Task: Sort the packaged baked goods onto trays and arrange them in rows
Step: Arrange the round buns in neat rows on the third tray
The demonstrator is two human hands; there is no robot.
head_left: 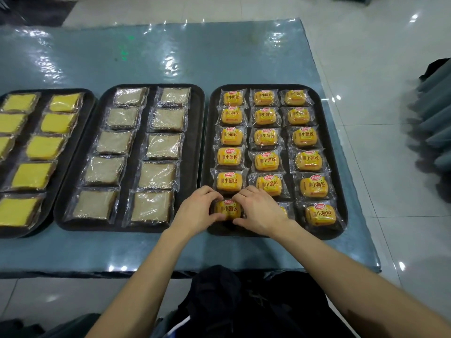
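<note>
Hands: left hand [197,211] and right hand [258,211] pinching bun packet [229,209] between them, on tray [305,234]; bun rows [266,137] just beyond hands.

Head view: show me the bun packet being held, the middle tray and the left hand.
bun packet [229,210], head view, its yellow printed front.
middle tray [194,142], head view, bare strip by its right rim.
left hand [195,212], head view, back of the hand.

My left hand [195,212] and right hand [260,211]: bare, as are both forearms as far as they show. Below them, my black garment [244,306], creased and folded, with a thin white stripe [186,322] at its lower left.
</note>
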